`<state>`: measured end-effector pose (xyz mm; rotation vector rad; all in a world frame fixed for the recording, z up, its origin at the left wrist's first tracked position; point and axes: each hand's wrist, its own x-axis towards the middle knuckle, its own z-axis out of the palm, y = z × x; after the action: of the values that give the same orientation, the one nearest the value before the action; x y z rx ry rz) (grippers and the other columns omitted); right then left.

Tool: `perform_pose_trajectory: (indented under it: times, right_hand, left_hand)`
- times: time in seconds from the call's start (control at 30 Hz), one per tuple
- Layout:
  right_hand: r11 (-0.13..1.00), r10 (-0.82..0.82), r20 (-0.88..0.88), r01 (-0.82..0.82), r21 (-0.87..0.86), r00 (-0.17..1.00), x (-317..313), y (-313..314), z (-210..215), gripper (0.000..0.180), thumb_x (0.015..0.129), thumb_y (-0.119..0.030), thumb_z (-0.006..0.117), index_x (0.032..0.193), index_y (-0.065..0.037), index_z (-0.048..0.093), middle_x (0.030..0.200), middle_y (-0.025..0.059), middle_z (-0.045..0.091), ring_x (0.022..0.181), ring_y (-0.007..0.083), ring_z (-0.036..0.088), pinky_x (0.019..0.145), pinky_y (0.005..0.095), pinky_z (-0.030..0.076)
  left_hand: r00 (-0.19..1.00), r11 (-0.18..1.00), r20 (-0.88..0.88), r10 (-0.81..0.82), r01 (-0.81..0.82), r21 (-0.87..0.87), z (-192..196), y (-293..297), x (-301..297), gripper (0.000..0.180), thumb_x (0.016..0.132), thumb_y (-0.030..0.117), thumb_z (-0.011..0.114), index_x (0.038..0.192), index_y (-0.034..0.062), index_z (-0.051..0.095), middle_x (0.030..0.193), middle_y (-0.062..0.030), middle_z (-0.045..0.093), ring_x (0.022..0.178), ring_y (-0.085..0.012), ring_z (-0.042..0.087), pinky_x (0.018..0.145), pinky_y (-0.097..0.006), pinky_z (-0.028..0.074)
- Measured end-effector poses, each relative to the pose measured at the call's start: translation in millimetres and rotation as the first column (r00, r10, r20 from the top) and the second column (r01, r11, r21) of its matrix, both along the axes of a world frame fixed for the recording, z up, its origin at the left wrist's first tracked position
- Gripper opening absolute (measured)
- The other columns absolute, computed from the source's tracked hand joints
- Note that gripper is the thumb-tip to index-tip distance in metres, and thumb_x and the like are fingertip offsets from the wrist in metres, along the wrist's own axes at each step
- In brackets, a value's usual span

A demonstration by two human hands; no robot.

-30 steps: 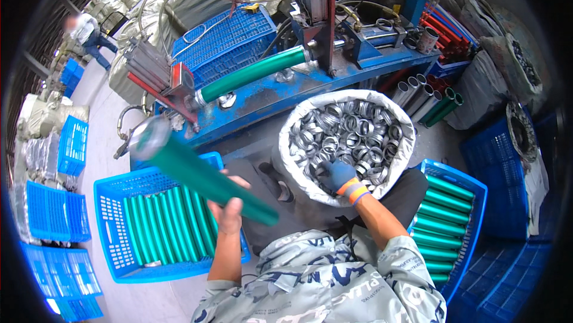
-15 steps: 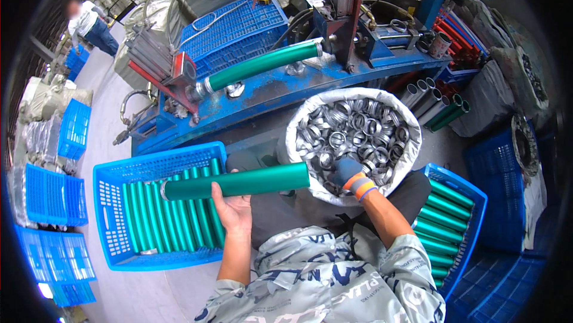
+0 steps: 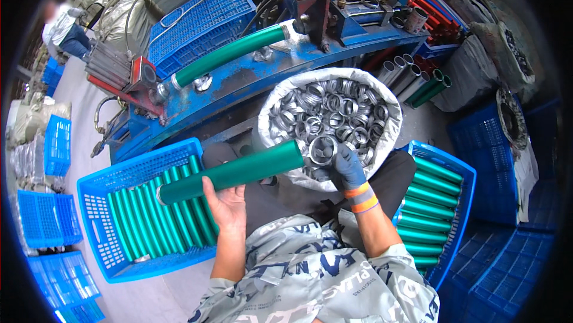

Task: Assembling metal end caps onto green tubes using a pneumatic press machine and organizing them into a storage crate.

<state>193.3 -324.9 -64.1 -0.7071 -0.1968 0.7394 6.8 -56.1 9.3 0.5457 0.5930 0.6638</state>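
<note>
My bare left hand [image 3: 227,203] is closed around a green metal tube [image 3: 239,171], thumb on the near side. A silvery ring caps the tube's left end, and the right end tilts up toward the bag of rings. My right hand [image 3: 348,171], in a dark glove with an orange cuff, pinches a silver metal ring [image 3: 323,150] just off the tube's right end, apart from it. Beneath that ring stands a white bag [image 3: 391,108] filled with loose metal rings.
A blue crate [image 3: 98,233] of green tubes is at left, another blue crate [image 3: 462,215] of them at right. Across the front runs a blue machine bench [image 3: 239,87] with a green tube [image 3: 233,54] clamped on it. A person [image 3: 65,30] stands far left.
My right hand has come up out of the rings with one ring in its fingers. The tube's right end has tilted up slightly. The whole view has shifted.
</note>
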Motion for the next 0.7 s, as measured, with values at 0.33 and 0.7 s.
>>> perform_pose_trajectory:
  times: [0.33,0.7]
  right_hand:
    - [0.94,0.04,0.461,0.124,-0.319,0.887,-4,20,61,0.102,0.083,-0.003,0.095,0.17,0.004,0.042,0.154,0.0132,0.065,0.138,0.0203,0.066,0.119,0.0371,0.053]
    - [0.983,0.018,0.248,0.028,-0.182,0.969,-14,29,55,0.081,0.096,0.003,0.079,0.17,0.007,0.047,0.167,0.018,0.058,0.144,0.0231,0.064,0.123,0.0393,0.051]
  left_hand:
    - [0.999,0.994,0.022,0.046,-0.048,0.094,8,-3,-6,0.054,0.113,0.052,0.07,0.145,0.0087,0.068,0.149,-0.0144,0.073,0.133,-0.0288,0.073,0.113,-0.049,0.063]
    - [0.999,0.985,-0.01,0.045,-0.042,0.17,2,-1,-12,0.042,0.115,0.039,0.071,0.147,0.0122,0.066,0.148,-0.0193,0.072,0.133,-0.0317,0.074,0.104,-0.05,0.069]
